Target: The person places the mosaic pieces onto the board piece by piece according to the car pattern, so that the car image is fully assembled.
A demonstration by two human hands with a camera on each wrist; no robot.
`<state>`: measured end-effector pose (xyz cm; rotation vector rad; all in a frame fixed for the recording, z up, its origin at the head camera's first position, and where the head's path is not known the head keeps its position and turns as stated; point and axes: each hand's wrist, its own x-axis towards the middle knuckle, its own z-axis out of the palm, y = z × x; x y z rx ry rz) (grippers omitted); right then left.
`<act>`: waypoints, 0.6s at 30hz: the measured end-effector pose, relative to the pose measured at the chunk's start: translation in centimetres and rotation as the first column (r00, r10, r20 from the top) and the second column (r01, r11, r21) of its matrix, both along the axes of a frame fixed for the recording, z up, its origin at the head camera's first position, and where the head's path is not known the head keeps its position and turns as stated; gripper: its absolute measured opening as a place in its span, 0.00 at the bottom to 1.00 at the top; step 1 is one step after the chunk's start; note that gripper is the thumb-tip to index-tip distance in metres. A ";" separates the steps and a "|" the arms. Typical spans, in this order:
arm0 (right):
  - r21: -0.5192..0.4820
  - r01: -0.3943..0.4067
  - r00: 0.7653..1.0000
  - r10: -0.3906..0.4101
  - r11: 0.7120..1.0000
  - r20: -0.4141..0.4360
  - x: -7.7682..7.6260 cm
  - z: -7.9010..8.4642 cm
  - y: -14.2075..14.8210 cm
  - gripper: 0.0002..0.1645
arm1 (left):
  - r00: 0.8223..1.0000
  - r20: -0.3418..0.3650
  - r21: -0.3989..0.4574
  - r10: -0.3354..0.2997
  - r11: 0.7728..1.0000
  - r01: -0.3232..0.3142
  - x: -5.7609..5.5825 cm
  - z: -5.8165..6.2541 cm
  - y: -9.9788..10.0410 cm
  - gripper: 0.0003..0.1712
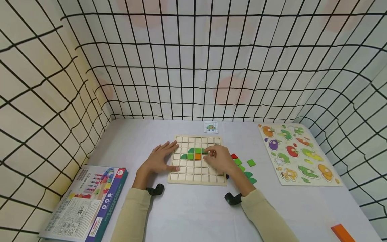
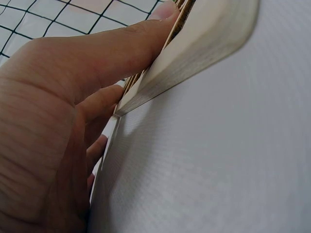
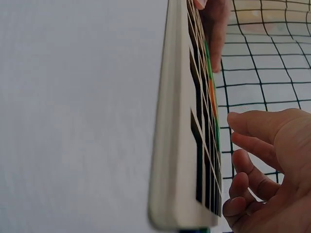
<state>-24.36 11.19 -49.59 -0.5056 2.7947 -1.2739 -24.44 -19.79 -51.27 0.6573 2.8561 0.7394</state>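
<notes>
The wooden grid board (image 1: 199, 170) lies flat on the worktop (image 1: 193, 211); its tile cluster (image 1: 197, 156) runs lengthwise left to right, quarter-round green tiles (image 1: 184, 156) curving toward the far left. The left hand (image 1: 158, 159), spread wide, rests on the board's left edge. The right hand (image 1: 220, 158), thumb and forefinger narrow, is at the cluster's right end; whether it pinches a tile I cannot tell.

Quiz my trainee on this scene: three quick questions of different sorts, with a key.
1. True or false: the picture card lies beyond the grid board.
2. The left hand touches which edge of the board: A) far, B) right, C) left?
3. Fill in: in the head view, the square just right of the lower green square is ____.

Key: 1. True. 2. C. 3. Orange.
</notes>
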 end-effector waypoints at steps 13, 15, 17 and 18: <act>0.058 0.110 0.994 -0.109 0.992 -0.025 0.3 1.3 4.3 0.15 | 1.000 0.002 0.002 0.006 1.000 -0.006 0.0 -0.1 0.1 0.61; 0.063 0.122 0.992 -0.120 0.991 -0.039 0.3 1.2 5.1 0.15 | 1.000 0.004 0.003 0.006 1.000 -0.006 0.0 -0.1 0.1 0.61; 0.068 0.132 0.991 -0.130 0.989 -0.046 0.3 1.1 5.9 0.16 | 1.000 0.005 0.003 0.007 1.000 -0.007 0.0 -0.2 0.1 0.61; 0.071 0.137 0.990 -0.134 0.988 -0.050 0.3 1.0 6.3 0.15 | 1.000 0.004 0.003 0.007 1.000 -0.007 0.0 -0.2 0.1 0.61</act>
